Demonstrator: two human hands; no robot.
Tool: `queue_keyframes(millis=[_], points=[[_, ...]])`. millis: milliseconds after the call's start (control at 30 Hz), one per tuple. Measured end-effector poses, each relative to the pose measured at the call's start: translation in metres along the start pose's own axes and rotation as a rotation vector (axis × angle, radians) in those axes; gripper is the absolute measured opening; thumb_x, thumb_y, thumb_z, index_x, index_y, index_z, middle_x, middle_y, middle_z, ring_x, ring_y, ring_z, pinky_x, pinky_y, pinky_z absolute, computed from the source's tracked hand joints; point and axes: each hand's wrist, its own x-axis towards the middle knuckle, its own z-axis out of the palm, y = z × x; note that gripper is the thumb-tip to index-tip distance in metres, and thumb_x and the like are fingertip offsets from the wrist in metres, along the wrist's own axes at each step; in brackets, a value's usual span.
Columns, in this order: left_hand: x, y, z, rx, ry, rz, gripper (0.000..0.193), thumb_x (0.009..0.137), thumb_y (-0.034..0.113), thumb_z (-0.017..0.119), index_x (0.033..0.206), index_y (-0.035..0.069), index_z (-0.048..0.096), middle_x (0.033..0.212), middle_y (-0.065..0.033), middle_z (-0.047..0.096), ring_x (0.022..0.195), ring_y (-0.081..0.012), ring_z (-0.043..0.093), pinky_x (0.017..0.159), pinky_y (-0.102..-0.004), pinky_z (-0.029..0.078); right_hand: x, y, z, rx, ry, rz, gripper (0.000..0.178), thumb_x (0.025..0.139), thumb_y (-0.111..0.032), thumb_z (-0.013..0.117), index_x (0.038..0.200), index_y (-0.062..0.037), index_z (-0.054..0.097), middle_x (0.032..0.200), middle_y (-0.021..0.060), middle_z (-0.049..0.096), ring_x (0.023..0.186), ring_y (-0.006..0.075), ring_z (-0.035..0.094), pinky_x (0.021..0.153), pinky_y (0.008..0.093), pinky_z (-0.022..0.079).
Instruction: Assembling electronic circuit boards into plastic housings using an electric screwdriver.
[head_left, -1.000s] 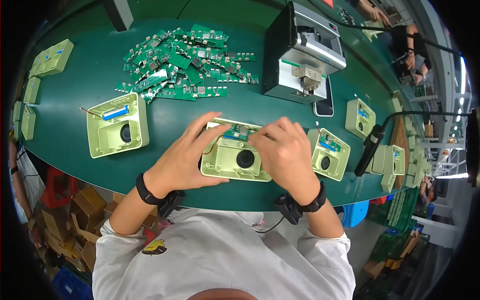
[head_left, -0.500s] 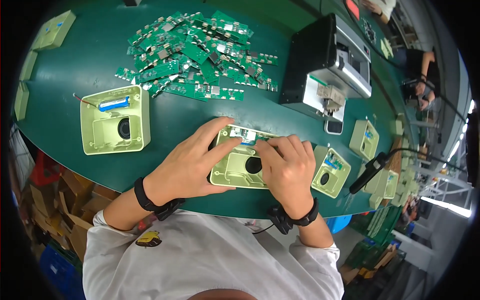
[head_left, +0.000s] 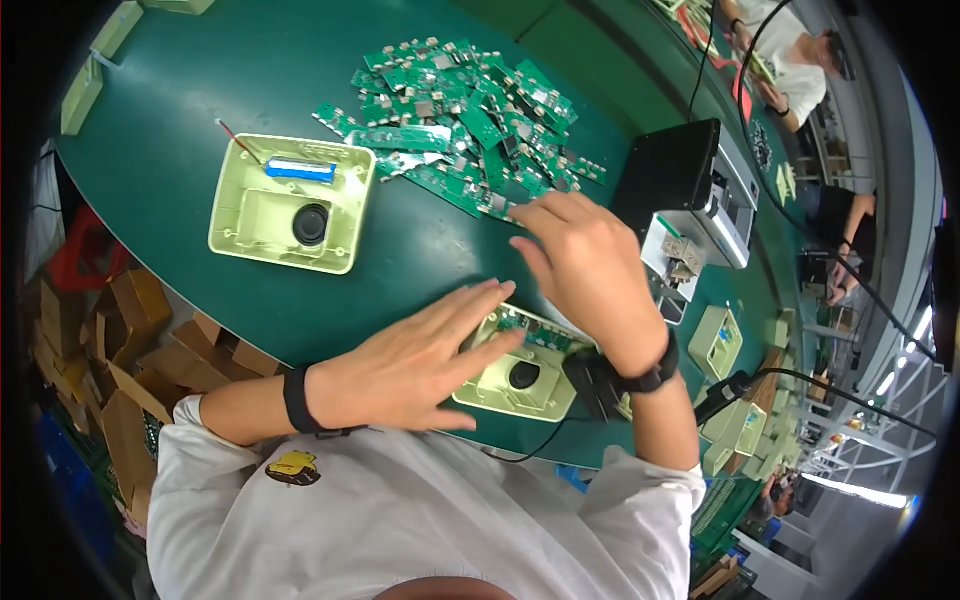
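Before me on the green table lies a pale green plastic housing (head_left: 500, 397), with a round black speaker (head_left: 523, 376) and a green circuit board (head_left: 548, 335) inside. My left hand (head_left: 410, 365) rests across the housing's left side, fingers stretched out and thumb apart. My right hand (head_left: 590, 265) is above the housing's far side, reaching to the near edge of a heap of green circuit boards (head_left: 480, 125). Its thumb and fingers are apart, with nothing visible between them. A second housing (head_left: 228, 225), at the left, holds a blue battery (head_left: 300, 171) and a black speaker (head_left: 310, 225).
A black and silver machine (head_left: 690, 185) stands right of the heap. More pale green housings (head_left: 716, 340) line the right side, near a black corded tool (head_left: 722, 398). Other housings (head_left: 82, 98) sit at the far left edge. Cardboard boxes (head_left: 150, 390) lie below; co-workers (head_left: 790, 60) are at upper right.
My right hand has left the housing and moved forward to the heap of boards. My left hand has flattened out over the housing. The whole view has shifted.
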Motion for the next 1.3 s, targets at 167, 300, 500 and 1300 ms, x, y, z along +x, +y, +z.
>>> queue_keyframes(millis=[167,300,500,1300], points=[[-0.032,-0.026,-0.093,0.411,0.328,-0.023,0.089,0.075,0.040,0.090,0.149,0.007,0.055,0.160,-0.0273,0.041,0.146,-0.0472,0.044,0.121,-0.0585,0.037,0.010,0.022,0.031,-0.109,-0.033,-0.149,0.013,0.086,-0.007,0.078,0.097,-0.0031,0.073,0.093,0.0128,0.070,0.088,0.0353,0.068,0.075,0.0441,0.054],[-0.075,-0.062,-0.148,0.705,0.378,-0.298,0.084,0.077,0.037,0.088,0.147,0.004,0.055,0.153,-0.0266,0.049,0.143,-0.0438,0.047,0.117,-0.0540,0.042,0.001,0.017,0.026,-0.115,-0.020,-0.159,0.011,0.085,-0.003,0.077,0.094,-0.0022,0.070,0.091,0.0130,0.069,0.087,0.0354,0.067,0.075,0.0453,0.053],[-0.108,-0.059,-0.103,0.269,0.625,-0.372,0.069,0.080,0.035,0.084,0.134,0.000,0.058,0.142,-0.0255,0.058,0.127,-0.0452,0.060,0.108,-0.0466,0.050,0.016,-0.043,-0.007,-0.059,0.108,-0.094,0.010,0.085,0.002,0.075,0.093,-0.0022,0.070,0.089,0.0127,0.070,0.085,0.0359,0.065,0.075,0.0449,0.051],[-0.118,-0.047,-0.076,0.314,0.643,-0.460,0.057,0.081,0.025,0.079,0.129,0.002,0.061,0.150,-0.0290,0.048,0.133,-0.0475,0.054,0.111,-0.0484,0.047,0.096,-0.114,0.093,-0.196,0.047,-0.357,0.004,0.085,-0.009,0.076,0.087,-0.0077,0.073,0.082,0.0058,0.065,0.084,0.0266,0.062,0.076,0.0405,0.047]])
